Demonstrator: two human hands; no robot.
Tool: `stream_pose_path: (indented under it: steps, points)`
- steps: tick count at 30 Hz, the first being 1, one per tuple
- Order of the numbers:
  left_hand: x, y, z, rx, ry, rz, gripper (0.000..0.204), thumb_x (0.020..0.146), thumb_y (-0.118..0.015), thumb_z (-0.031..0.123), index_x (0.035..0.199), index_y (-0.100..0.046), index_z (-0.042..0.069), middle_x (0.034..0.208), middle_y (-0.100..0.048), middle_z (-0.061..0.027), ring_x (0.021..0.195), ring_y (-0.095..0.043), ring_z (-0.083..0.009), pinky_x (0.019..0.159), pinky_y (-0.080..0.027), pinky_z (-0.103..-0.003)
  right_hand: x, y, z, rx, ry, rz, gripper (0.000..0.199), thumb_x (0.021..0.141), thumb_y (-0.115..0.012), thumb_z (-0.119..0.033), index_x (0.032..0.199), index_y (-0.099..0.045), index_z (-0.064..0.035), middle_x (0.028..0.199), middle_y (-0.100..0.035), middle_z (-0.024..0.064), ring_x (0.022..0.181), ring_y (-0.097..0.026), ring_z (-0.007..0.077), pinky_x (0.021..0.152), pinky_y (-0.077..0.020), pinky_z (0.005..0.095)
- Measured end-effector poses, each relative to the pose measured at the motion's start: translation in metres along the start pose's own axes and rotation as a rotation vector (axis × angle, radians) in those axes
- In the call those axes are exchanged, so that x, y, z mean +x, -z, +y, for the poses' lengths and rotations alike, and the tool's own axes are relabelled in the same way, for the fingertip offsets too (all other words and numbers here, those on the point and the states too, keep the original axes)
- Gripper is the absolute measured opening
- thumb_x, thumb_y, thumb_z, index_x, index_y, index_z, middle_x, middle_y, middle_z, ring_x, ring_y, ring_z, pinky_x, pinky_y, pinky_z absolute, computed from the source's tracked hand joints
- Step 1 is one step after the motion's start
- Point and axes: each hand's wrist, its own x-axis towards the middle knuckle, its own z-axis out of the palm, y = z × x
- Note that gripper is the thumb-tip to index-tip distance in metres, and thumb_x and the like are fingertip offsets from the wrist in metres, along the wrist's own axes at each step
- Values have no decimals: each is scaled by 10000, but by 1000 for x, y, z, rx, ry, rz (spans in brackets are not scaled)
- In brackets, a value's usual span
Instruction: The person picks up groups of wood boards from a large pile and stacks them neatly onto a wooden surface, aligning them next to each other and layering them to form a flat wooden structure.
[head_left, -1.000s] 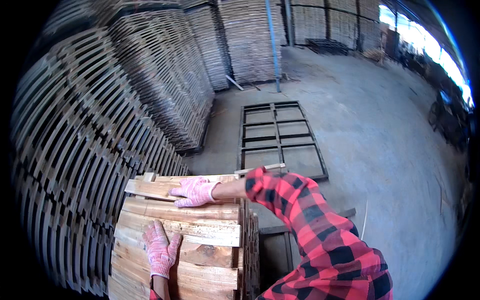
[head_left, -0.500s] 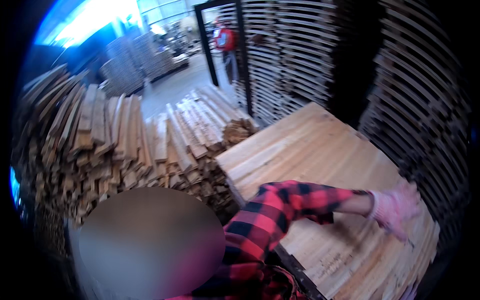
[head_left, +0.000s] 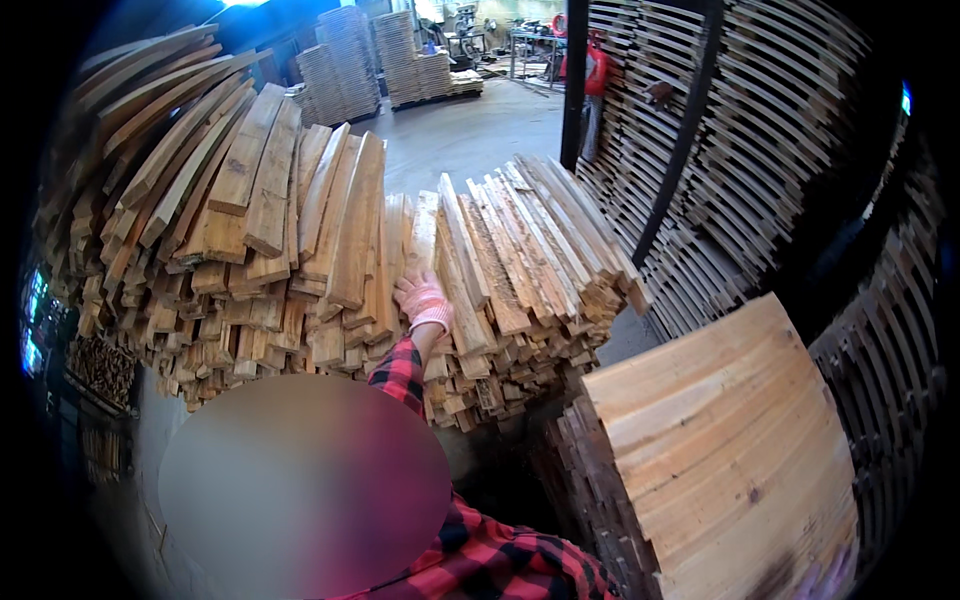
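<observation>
My left hand [head_left: 425, 302], in a pinkish-white work glove, reaches out over a big pile of wooden slats [head_left: 350, 240]. Its fingers look stretched out, lying on the near end of a pale slat [head_left: 423, 228] in the middle of the pile. A red and black plaid sleeve [head_left: 400, 376] covers that forearm. At the lower right edge, part of my right hand [head_left: 828, 580] shows as a blurred pinkish-purple glove beside a light wooden panel of side-by-side boards [head_left: 720, 420]. The right fingers are smeared and cut off by the picture's edge.
Beneath the panel stands a dark stack [head_left: 590, 470]. Tall racks of stacked slats [head_left: 740, 150] rise on the right behind a dark post [head_left: 575, 90]. A red object [head_left: 597, 72] hangs by that post. Farther back stand stacked pallets of boards [head_left: 340, 65] on a concrete floor [head_left: 470, 130].
My left hand has left the wooden panel on the right and moved left onto the slat pile. The view has swung toward the pile, so the panel now sits lower right.
</observation>
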Motion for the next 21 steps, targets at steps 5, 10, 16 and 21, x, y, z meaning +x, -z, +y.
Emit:
stream_pose_path:
  steps: [5,10,16,21]
  points:
    - [24,-9,-11,-62,-26,-109,838,763,-777,268,1508,-394,242,1516,-356,-199,1330,-443,-411,979,-521,-486,82,-48,-69,171,454,121,656,983,-595,-265,1546,-287,-128,1590,-327,140,1342,-494,323,1129,-399,425]
    - [-13,11,-22,-473,33,-353,880,828,-716,83,1581,-283,227,1672,-145,-157,1253,-528,-320,812,-566,-272,162,13,-225,763,888,25,533,930,-612,-234,1411,-523,-21,1461,-494,218,1264,-557,379,1044,-460,415]
    - [-118,57,-32,-2109,-21,-377,1004,845,-774,76,1612,-127,108,1447,-479,-231,948,-651,-244,811,-602,-364,218,26,-412,1148,703,-858,972,906,-602,-588,1552,-241,42,1362,-575,221,1216,-583,286,1035,-455,387]
    - [-167,89,-6,-2040,-342,6,760,922,-719,123,1554,-315,3,1454,-519,-171,1245,-567,-244,1046,-473,-363,219,0,-536,1788,467,-1211,706,949,-690,-337,1528,-370,-90,1304,-557,149,1179,-560,243,965,-504,402]
